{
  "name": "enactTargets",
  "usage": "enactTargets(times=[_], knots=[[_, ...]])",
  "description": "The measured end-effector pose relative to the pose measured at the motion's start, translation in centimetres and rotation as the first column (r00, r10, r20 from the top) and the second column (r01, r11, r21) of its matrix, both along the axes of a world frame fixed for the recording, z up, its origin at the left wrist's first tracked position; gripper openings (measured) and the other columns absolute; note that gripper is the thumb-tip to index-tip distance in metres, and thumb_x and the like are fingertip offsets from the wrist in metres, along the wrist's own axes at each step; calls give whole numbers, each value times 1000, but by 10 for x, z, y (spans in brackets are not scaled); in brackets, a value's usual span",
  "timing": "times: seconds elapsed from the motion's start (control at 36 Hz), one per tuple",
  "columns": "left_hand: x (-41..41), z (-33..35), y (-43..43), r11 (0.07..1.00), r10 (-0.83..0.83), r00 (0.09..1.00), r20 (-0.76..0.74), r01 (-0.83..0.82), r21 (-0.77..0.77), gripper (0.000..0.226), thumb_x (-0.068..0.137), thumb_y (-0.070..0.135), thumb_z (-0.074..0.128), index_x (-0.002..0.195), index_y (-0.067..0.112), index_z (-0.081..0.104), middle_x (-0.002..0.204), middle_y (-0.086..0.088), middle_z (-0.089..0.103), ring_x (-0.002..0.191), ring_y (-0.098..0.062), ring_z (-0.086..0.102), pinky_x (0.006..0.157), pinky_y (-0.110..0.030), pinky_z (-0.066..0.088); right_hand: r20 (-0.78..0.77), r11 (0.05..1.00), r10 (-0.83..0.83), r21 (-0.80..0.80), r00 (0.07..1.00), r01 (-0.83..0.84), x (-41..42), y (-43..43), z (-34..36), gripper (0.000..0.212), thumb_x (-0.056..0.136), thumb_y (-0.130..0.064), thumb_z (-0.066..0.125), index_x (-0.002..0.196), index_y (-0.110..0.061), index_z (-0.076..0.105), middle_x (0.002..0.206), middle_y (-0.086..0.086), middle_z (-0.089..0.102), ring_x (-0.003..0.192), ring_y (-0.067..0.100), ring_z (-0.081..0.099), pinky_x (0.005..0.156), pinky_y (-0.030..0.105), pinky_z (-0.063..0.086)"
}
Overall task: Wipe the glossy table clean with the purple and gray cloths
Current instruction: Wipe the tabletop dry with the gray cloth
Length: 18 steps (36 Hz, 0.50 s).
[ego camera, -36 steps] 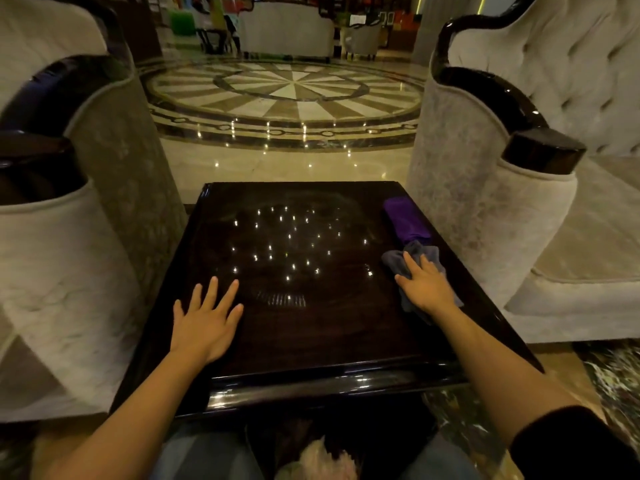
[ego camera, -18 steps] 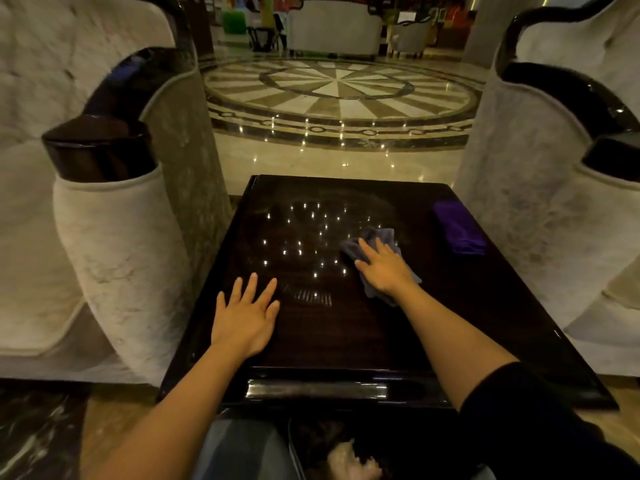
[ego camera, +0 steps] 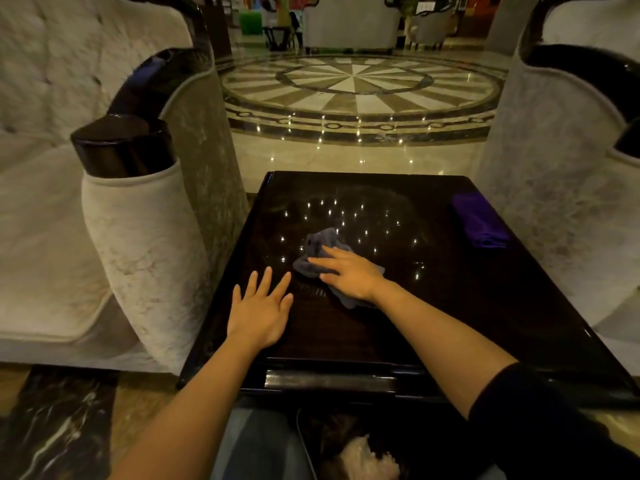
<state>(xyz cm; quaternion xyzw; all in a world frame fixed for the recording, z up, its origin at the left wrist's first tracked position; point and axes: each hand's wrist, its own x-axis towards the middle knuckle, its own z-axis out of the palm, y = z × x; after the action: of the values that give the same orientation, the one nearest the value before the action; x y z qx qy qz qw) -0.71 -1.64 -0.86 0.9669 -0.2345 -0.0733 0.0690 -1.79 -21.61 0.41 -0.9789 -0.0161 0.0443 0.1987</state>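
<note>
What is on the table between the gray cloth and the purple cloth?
Nothing. In the head view, the stretch of glossy table between the gray cloth and the purple cloth is bare, showing only reflected points of light.

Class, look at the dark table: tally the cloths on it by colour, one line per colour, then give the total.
Gray cloth: 1, under the right hand
Purple cloth: 1, folded near the table's right edge
Total: 2
</note>
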Motion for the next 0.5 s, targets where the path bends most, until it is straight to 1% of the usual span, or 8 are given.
enactTargets(times=[0.11,0.19,0.33,0.5], knots=[[-1,-1,1,1000,-4,1000,-13,4,-12,50,96,43,15,143,33,3,156,-2,-2,143,-25,-6,115,-48,1,20,997,51,49,999,-52,-22,14,1,42,94,-30,43,135,-35,34,154,-1,19,141,20,12,113,38,13],[-2,-1,2,1000,-4,1000,-2,4,-4,50,96,41,17,143,33,2,156,-3,-3,143,-25,-6,115,-49,1,45,994,98,42,994,-100,-41,22,3,43,94,-26,45,135,-32,35,153,2,20,140,21,14,113,36,13],[-2,-1,1,1000,-7,1000,-1,7,16,50,97,36,18,143,33,-1,156,-3,-4,143,-25,-6,115,-49,2,78,980,193,41,978,-196,-77,30,6,42,93,-20,47,133,-29,40,152,4,24,140,22,18,113,36,15],[0,0,1,1000,2,1000,-12,-2,1,49,96,39,17,142,35,0,156,-2,-3,143,-24,-6,115,-48,2,140,956,282,47,949,-291,-117,37,6,39,91,-13,48,129,-22,47,148,7,33,138,20,25,113,34,19]])
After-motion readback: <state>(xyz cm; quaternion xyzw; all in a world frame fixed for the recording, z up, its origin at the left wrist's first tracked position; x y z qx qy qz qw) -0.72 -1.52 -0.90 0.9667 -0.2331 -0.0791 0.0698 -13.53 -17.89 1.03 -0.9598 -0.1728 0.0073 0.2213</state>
